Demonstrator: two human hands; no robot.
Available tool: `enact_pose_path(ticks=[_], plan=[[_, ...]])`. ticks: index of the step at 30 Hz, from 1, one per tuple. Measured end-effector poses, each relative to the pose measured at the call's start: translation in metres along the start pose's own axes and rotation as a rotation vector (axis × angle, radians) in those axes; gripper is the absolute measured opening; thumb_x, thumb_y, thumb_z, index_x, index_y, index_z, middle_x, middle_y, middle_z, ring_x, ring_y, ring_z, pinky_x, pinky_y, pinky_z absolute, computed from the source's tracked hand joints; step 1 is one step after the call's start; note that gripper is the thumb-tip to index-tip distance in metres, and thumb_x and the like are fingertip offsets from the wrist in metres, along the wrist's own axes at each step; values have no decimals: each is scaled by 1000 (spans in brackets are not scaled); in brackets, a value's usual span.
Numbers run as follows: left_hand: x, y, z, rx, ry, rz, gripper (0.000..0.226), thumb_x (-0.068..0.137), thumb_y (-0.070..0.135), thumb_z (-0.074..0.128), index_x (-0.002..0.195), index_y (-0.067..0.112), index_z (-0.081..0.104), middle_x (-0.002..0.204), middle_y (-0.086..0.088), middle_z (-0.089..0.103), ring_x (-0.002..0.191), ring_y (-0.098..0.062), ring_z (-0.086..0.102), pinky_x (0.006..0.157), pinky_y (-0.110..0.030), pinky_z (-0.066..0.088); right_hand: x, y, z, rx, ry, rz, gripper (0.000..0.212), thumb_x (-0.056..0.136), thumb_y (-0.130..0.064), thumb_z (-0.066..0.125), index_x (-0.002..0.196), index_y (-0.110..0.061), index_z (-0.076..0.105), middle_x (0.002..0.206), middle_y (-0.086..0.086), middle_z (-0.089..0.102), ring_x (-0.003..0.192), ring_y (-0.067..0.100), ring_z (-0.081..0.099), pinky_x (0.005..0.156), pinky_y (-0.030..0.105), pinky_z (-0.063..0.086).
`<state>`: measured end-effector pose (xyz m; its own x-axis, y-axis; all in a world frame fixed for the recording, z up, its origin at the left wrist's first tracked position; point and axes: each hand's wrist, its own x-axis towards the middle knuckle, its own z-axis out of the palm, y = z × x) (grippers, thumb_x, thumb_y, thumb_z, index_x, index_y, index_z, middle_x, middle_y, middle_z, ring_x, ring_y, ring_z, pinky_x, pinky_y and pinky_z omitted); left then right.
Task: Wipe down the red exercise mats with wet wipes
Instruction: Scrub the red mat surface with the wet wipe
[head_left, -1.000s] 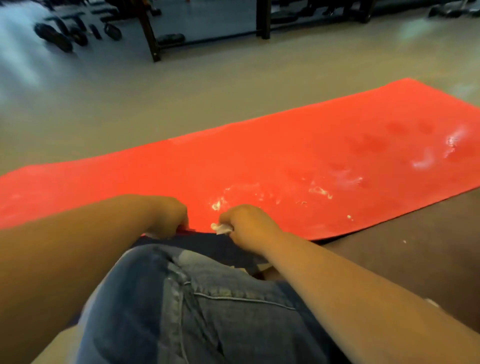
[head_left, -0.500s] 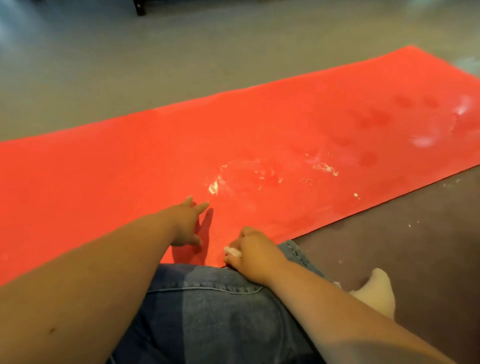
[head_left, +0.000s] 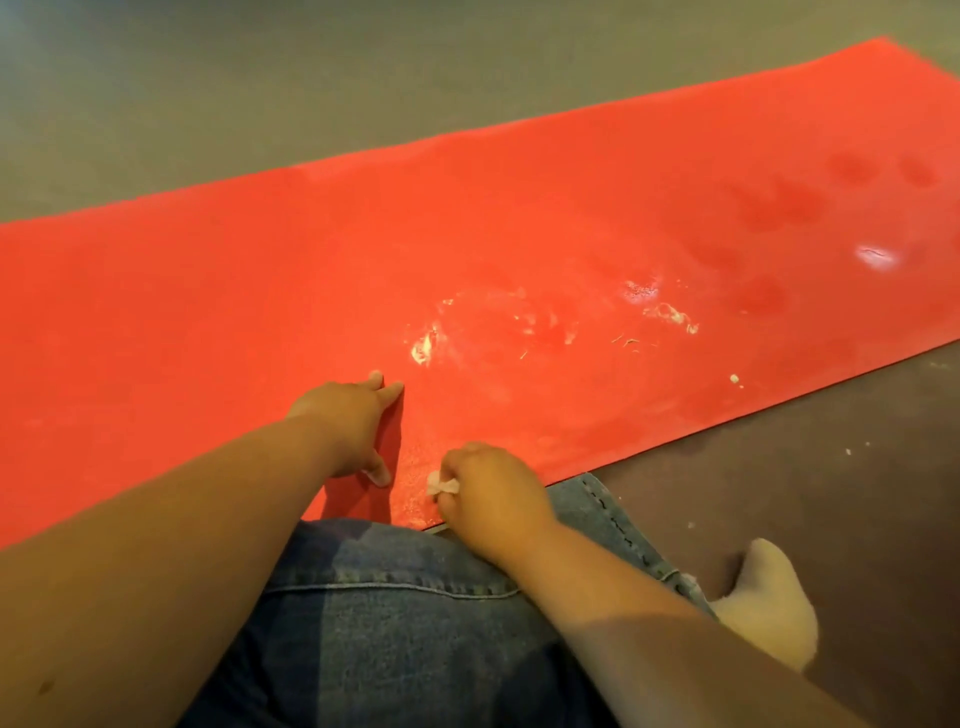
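Mat (head_left: 260, 291) under both hands; left hand (head_left: 349, 420) presses flat, fingers spread; right hand (head_left: 491, 491) curls tight around wipe (head_left: 442, 486).

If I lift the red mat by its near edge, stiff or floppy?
Probably floppy: the red mat looks thin and lies flat on the floor, so a lifted edge should drape. Likely light for its size. It may creep or ripple under wiping; the left hand presses it flat beside the wipe in the right hand.
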<state>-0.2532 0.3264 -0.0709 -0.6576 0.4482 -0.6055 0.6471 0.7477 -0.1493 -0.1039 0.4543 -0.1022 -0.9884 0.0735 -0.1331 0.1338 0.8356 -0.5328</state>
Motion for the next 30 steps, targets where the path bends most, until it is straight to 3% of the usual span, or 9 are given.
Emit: enact_pose_path(ticks=[4,7,10,13,16,21,25,27,30], plan=[[0,1,-5,29,-18,-16,131,56,62,81,152,34,-2,161,6,3,132,-33,37,98,-41,44,-6,61,-46,-19,64,281,20,81,-30,68,90,-12,67,91,4,55,81,20,49,66,24,30],[1,3,-8,51,-31,-25,132,55,63,81,152,34,-4,161,6,3,130,-34,37,96,-42,44,-13,81,-66,-11,120,435,9,83,-17,64,79,-11,58,93,12,66,80,26,60,61,27,37],[1,4,-10,74,-40,-35,133,54,65,80,152,34,-5,161,7,3,130,-35,37,95,-42,45,-5,47,-39,163,55,313,10,88,-13,60,81,-15,53,93,9,68,74,20,65,55,25,49],[-1,3,-10,87,-35,-31,130,57,66,78,152,34,-6,161,6,1,129,-35,37,97,-42,43,13,-8,-8,222,-69,46,7,88,-18,61,94,-17,57,94,8,67,72,18,60,55,22,43],[0,4,-9,84,-46,-32,129,60,66,76,151,35,-9,161,7,-2,130,-35,34,98,-42,42,19,-23,-1,162,-171,-107,10,82,-9,60,91,-14,62,94,10,64,74,18,55,56,23,28],[2,3,-11,61,-54,-32,132,57,66,79,151,36,-8,160,9,-1,131,-34,33,95,-43,45,12,42,-39,39,-151,163,19,74,-10,68,91,-19,70,94,4,67,83,20,60,64,21,35],[4,3,-8,72,-45,-28,133,55,67,79,151,37,-8,160,9,0,131,-34,33,93,-43,45,4,95,-76,-29,107,469,9,76,-11,68,83,-14,71,86,10,68,84,27,64,62,25,38],[5,2,-10,72,-41,-27,133,54,67,79,151,37,-7,160,9,2,130,-34,34,93,-43,46,-1,87,-62,-62,185,450,13,78,-12,64,90,-13,69,94,9,63,86,27,61,67,27,39],[6,0,-10,62,-21,-17,134,51,69,79,151,38,-6,160,10,4,127,-33,35,93,-42,47,-5,40,-20,82,167,220,21,84,-15,59,104,-16,66,103,2,58,90,18,56,78,26,44]])
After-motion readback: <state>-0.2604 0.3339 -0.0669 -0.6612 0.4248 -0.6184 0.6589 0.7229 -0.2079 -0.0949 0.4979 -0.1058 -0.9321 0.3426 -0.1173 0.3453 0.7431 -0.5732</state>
